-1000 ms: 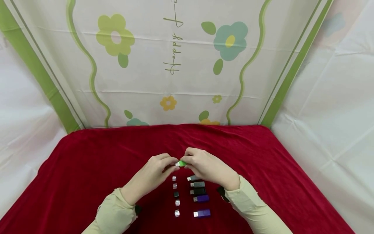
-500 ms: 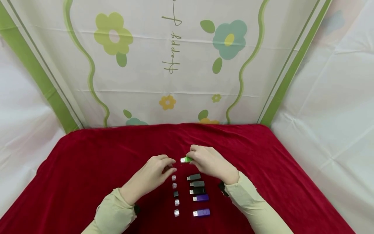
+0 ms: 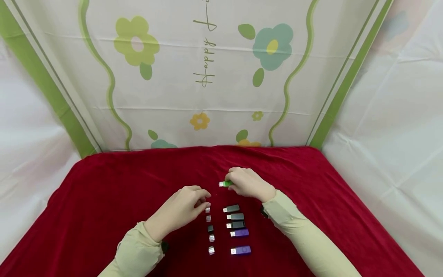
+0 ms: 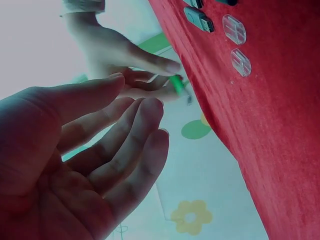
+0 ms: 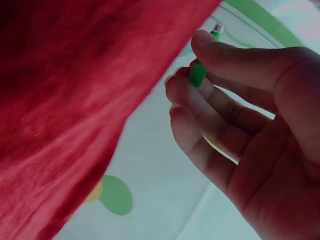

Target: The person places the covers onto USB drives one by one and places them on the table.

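Green flash drive (image 3: 227, 184): the right hand (image 3: 250, 184) pinches it, while the left hand (image 3: 185, 206), fingers loosely bent, hovers near a clear cap (image 4: 240, 63).

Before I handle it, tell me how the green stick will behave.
The green stick is probably stiff, jutting straight from the right hand. It's likely light, since one pinch supports it. Its smooth-looking case might be slippery.

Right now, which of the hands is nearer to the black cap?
Left. In the head view, the left hand is up and left of the black cap; the right hand is farther off, up and right.
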{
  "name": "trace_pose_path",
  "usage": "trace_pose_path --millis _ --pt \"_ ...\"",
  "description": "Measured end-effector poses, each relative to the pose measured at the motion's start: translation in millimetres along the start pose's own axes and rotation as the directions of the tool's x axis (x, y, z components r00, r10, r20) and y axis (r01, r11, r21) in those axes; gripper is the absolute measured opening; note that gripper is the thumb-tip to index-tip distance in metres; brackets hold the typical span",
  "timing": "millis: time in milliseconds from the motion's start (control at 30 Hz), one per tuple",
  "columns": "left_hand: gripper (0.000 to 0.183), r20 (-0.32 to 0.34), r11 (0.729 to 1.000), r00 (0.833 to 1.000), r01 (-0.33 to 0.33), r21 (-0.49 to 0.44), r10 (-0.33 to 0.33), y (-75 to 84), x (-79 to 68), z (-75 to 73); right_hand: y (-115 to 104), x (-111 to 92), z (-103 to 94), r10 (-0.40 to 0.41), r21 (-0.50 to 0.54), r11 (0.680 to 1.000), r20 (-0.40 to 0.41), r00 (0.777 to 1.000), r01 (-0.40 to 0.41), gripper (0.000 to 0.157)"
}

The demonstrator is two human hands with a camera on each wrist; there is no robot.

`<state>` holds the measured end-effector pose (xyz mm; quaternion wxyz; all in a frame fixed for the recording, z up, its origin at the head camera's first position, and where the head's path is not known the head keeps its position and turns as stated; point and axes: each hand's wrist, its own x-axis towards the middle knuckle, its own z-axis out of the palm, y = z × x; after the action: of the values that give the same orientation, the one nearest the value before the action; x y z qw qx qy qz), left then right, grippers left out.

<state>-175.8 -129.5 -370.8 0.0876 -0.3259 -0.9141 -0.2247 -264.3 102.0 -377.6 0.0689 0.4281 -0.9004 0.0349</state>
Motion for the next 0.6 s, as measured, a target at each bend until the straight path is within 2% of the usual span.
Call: trace_pose_path --millis 200,400,600 --pt "0.018 0.023 1.000 1.000 -0.004 -0.013 0.005 -1.8 -0.7 0.0 14 5 14.4 0.004 0.029 1.000 0.101 0.995 -0.007 0.007" --pt "0.016 0.024 1.000 1.000 -0.010 0.004 0.010 -0.2 -0.7 -0.7 18 10 19.8 -0.025 0.089 0.996 0.119 0.993 0.014 0.009" --pt "0.014 0.033 1.000 0.999 0.000 0.000 0.000 2.1 -1.1 -1.9 15 12 21.4 -0.015 0.120 0.993 0.152 0.988 -0.003 0.010"
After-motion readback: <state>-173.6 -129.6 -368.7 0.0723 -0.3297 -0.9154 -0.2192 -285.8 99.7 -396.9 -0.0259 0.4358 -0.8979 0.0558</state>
